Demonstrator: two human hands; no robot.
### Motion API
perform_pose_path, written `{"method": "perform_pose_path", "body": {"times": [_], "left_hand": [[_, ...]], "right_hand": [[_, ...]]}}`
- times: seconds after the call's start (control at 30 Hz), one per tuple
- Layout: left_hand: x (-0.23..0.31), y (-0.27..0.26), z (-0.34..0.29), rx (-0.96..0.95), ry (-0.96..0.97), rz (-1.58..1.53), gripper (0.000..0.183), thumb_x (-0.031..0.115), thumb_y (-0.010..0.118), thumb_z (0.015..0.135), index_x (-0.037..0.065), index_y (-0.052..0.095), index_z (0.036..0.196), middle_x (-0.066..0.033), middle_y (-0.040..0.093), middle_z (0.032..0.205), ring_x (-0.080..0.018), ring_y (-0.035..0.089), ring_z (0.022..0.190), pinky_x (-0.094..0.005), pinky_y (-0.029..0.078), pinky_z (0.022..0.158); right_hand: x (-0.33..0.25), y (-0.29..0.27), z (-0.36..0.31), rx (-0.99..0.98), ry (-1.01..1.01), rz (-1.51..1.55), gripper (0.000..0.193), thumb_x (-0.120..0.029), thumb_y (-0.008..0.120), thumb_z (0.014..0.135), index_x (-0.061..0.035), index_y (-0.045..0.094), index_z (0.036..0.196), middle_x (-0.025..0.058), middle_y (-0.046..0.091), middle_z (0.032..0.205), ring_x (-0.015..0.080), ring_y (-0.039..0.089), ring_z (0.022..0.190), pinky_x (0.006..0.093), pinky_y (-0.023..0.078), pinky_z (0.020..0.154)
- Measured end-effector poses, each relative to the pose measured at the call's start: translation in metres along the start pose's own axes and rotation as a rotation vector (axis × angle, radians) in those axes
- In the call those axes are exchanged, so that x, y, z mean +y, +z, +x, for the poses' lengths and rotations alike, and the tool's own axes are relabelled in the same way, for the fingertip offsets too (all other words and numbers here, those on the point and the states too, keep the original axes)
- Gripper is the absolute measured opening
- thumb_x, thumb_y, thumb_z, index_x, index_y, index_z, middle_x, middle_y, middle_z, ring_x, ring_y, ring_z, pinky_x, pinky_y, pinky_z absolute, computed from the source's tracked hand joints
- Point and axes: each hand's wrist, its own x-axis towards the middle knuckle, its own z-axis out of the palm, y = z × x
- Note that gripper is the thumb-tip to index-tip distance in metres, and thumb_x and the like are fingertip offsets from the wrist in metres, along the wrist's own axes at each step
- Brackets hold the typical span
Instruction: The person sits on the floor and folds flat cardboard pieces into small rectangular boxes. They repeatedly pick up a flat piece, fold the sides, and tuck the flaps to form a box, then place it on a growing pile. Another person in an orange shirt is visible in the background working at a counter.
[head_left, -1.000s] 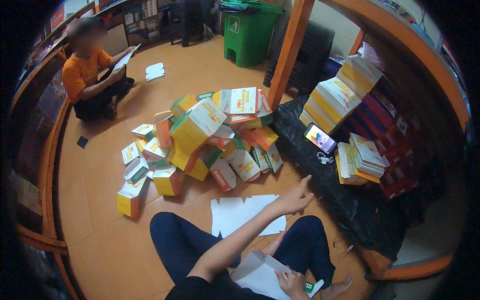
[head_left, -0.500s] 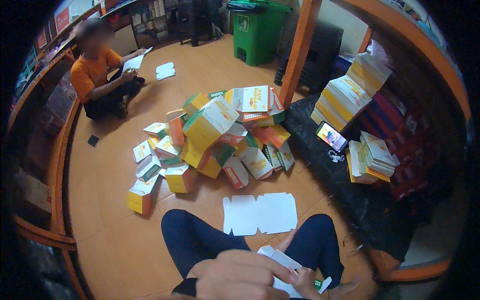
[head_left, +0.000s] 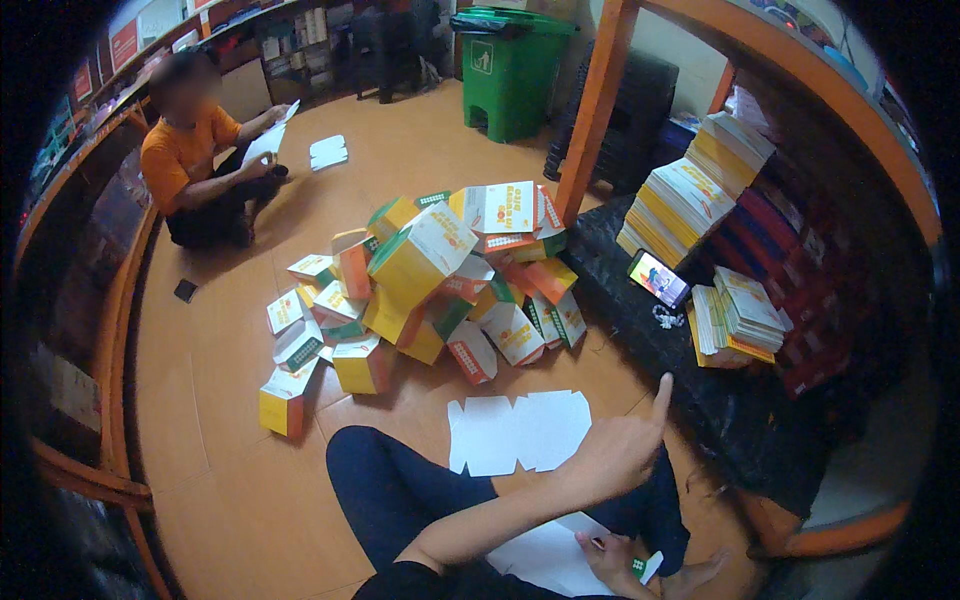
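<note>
My left hand (head_left: 612, 455) reaches across to the right, above my right knee. Its index finger points out towards the black-covered ledge, and I see nothing in it. Low in front of my lap, my right hand (head_left: 608, 562) grips a cardboard box blank (head_left: 545, 555), white on the side facing me, with a green flap end beside the hand. My left forearm covers part of this piece. On the floor just beyond my crossed legs lies another flat white box blank (head_left: 488, 436) with notched edges, partly covered by the left hand.
Ahead is a heap of folded yellow, white, orange and green boxes (head_left: 425, 262). Stacks of flat blanks (head_left: 680, 205), a smaller stack (head_left: 745, 315) and a lit phone (head_left: 658, 278) rest on the ledge (head_left: 600, 255). A person (head_left: 185, 150) handles a white blank, left of a green bin (head_left: 515, 85).
My left hand has left the box blank in my lap and swung up and right, index finger now extended. My right hand still holds the blank. The other person's sheet has shifted slightly.
</note>
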Motion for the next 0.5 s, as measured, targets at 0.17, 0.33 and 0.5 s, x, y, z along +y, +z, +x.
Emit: {"method": "perform_pose_path", "body": {"times": [0.17,0.33,0.5], "left_hand": [[-0.027,0.059,-0.004,-0.155,-0.064,-0.055,0.087,0.018,0.06,0.094,-0.006,0.005,0.156,-0.0233,0.066,0.073,-0.0442,0.066,0.066,-0.0539,0.053,0.058],[-0.051,0.086,0.002,-0.091,-0.058,-0.001,0.075,0.02,0.061,0.092,-0.008,0.023,0.151,-0.0229,0.066,0.075,-0.0433,0.067,0.07,-0.0539,0.053,0.06],[-0.14,0.063,-0.07,0.196,-0.305,0.014,0.053,0.026,0.061,0.093,-0.001,0.05,0.136,-0.0218,0.069,0.086,-0.0417,0.069,0.079,-0.0534,0.055,0.072]], "right_hand": [[-0.006,-0.008,0.005,-0.03,0.032,-0.013,0.043,-0.044,0.072,0.09,-0.0014,0.074,0.082,0.0187,0.07,0.072,0.0341,0.071,0.067,0.04,0.054,0.064],[0.04,-0.015,0.006,-0.189,0.196,0.355,0.038,-0.034,0.082,0.083,0.0026,0.074,0.091,0.0113,0.074,0.084,0.022,0.069,0.072,0.0371,0.055,0.071],[0.063,-0.024,0.006,-0.22,0.457,0.048,0.029,-0.021,0.083,0.084,-0.0017,0.064,0.075,-0.0005,0.058,0.076,0.0131,0.054,0.073,0.0341,0.048,0.066]]}}
